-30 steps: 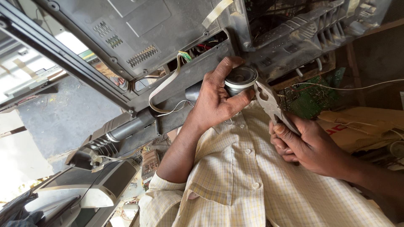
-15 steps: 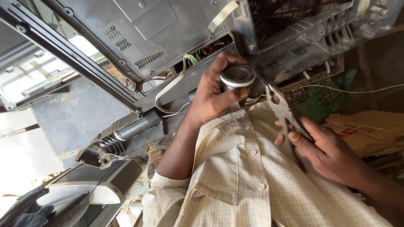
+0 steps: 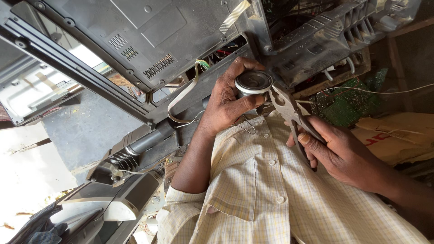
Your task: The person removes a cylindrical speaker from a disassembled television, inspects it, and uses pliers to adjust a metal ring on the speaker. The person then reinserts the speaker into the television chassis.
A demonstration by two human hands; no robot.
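Left hand [image 3: 228,106] wrapped around small round speaker [image 3: 253,82], just below grey plastic casing [image 3: 149,40]. Right hand [image 3: 341,151] clamped on pliers [image 3: 289,113] handles, right of speaker; pliers tip at speaker rim, contact point hard to make out. Green circuit board [image 3: 348,101] partly hidden behind casing.

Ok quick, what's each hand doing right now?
Left hand: closed around a small round speaker.
Right hand: closed on the pliers handles.
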